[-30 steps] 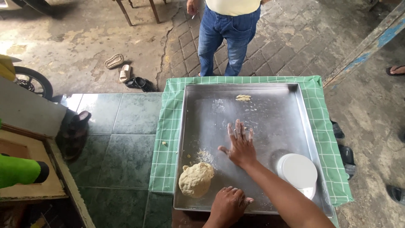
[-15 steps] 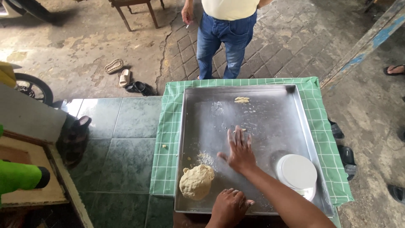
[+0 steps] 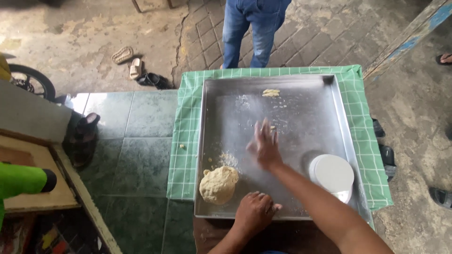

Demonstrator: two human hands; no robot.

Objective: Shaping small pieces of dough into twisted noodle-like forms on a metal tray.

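We scan the whole scene and find no packages, no labels, no signs and no screens anywhere in view.
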